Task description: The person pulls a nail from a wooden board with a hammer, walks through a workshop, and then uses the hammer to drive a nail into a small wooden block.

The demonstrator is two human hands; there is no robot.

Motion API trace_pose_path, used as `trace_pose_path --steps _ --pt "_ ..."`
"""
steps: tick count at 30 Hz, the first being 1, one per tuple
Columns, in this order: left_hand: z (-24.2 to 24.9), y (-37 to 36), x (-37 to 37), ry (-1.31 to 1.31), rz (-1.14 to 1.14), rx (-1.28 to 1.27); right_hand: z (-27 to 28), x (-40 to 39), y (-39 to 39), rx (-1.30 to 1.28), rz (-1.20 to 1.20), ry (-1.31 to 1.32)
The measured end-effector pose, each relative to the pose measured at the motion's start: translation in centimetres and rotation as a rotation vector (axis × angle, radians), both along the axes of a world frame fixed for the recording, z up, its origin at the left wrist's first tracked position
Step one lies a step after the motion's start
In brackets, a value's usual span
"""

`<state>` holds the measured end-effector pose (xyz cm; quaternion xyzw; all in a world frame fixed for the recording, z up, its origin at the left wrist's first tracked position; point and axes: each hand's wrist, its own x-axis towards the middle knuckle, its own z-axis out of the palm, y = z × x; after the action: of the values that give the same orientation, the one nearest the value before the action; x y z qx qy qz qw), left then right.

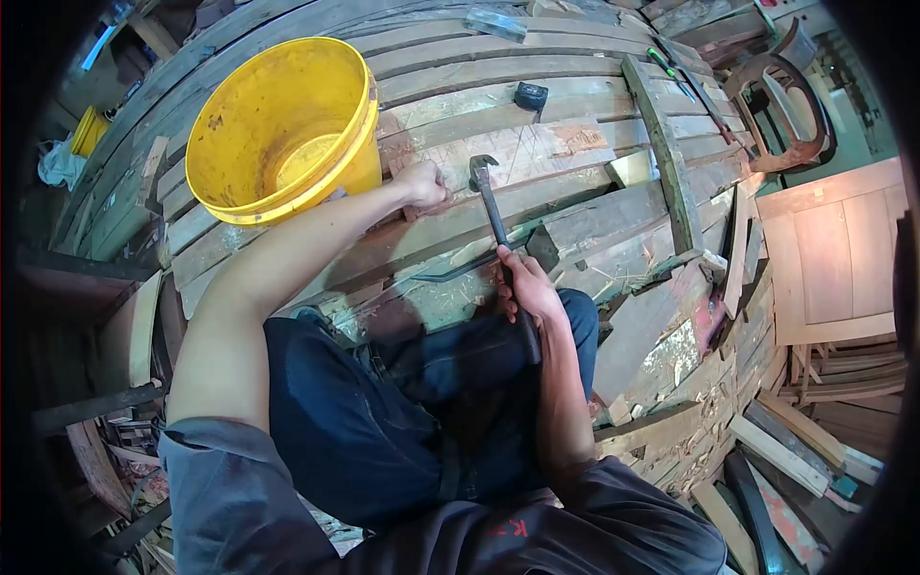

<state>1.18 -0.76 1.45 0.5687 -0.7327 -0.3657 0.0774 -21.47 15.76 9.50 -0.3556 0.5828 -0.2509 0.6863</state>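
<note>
Crouching or sitting low over rough wooden slats (431, 69), in dark jeans (359, 422) and a grey shirt (235, 489). Gripping the dark shaft of a claw hammer (493, 209) in the right hand (525, 286), with the fingers closed around it below the middle and the end of the shaft reaching back over the lap. Pointing the hammer's head away from the body, just beside the left hand (422, 186), over a pale, scratched board (517, 156). Holding the left hand curled into a loose fist at the board's near left end, with too little of the fingers' inner side in view to tell whether anything is pinched there. Passing behind the hammer shaft, near the right hand, with a dark metal bar (458, 272) across the wood. Just left of the left hand, in a yellow bucket (340, 177), open at the top. Beyond the board, at a black tape measure (531, 96); farther right, past a long weathered batten (663, 158), at a green-handled tool (661, 62) and a curved wooden chair frame (826, 144). At far right, on a pale panelled door (839, 254).
</note>
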Motion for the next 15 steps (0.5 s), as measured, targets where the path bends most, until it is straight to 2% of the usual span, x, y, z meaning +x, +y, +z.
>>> trace_pose_path --steps 7,15 --pt "0.0 0.0 0.0 -0.001 0.006 -0.003 0.9 0.0 0.3 -0.029 -0.021 -0.045" --pt "-0.5 0.2 0.0 0.023 0.011 -0.01 -0.4 0.2 0.1 0.034 0.004 0.009"
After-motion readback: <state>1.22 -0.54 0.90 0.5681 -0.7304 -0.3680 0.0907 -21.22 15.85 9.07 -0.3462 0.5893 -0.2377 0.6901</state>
